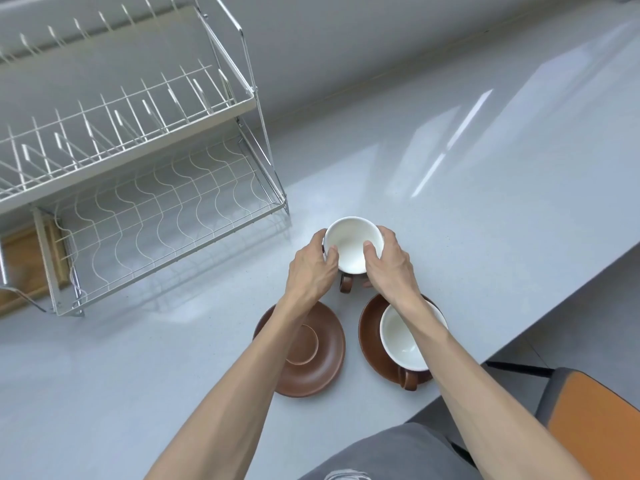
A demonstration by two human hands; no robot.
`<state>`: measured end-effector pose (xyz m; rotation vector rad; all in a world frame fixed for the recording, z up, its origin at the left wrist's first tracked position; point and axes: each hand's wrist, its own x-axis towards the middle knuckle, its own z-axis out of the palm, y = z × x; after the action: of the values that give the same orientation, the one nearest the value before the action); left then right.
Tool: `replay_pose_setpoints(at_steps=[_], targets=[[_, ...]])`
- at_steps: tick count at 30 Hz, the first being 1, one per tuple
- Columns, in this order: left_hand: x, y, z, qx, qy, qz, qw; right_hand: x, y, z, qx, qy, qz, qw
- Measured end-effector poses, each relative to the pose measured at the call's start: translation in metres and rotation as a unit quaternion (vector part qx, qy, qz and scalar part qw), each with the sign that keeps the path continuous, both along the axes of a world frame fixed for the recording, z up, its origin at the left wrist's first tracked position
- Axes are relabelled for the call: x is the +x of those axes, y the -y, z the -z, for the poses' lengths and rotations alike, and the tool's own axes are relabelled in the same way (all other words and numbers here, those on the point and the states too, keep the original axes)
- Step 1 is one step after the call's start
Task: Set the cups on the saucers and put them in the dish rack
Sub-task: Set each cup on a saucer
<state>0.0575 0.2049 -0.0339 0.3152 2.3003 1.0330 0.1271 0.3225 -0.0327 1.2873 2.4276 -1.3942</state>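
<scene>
A brown cup with a white inside (pixel 351 242) is gripped from both sides: my left hand (pixel 313 268) holds its left wall, my right hand (pixel 388 265) its right wall. Its brown handle points toward me. Whether it rests on the counter or hovers just above it, I cannot tell. Below my left forearm lies a bare brown saucer (pixel 311 372). To its right a second brown saucer (pixel 370 337) carries another white-lined cup (pixel 403 337), partly hidden by my right forearm. The white wire dish rack (pixel 156 209) stands at the left, both tiers bare.
The grey counter (pixel 485 220) runs to a front edge at the right. A wooden board (pixel 20 261) lies under the rack's left end. An orange-seated chair (pixel 588 420) stands beyond the counter edge at lower right. A grey wall backs the counter.
</scene>
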Motion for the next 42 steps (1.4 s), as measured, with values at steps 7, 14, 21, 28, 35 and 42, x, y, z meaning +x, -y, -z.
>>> replay_pose_setpoints(at_steps=[7,14,21,28,35,42], targets=[[0.013,0.020,-0.016,0.009,-0.017,-0.014,1.000,0.009,0.016,-0.013,0.010,-0.013,-0.014,1.000],[0.031,0.056,-0.028,-0.001,-0.032,-0.043,0.999,0.022,0.045,-0.023,0.009,-0.031,-0.052,0.998],[0.063,0.092,-0.032,-0.021,-0.006,-0.102,0.995,0.043,0.079,-0.015,0.028,-0.026,-0.100,0.994],[0.097,0.124,-0.029,-0.010,0.032,-0.133,0.991,0.069,0.103,-0.004,0.031,-0.015,-0.135,0.990],[0.117,0.137,-0.027,0.007,0.082,-0.168,0.982,0.083,0.115,0.003,0.007,-0.017,-0.140,0.990],[0.124,0.139,-0.028,-0.006,0.095,-0.177,0.980,0.087,0.118,0.005,-0.005,-0.014,-0.148,0.989]])
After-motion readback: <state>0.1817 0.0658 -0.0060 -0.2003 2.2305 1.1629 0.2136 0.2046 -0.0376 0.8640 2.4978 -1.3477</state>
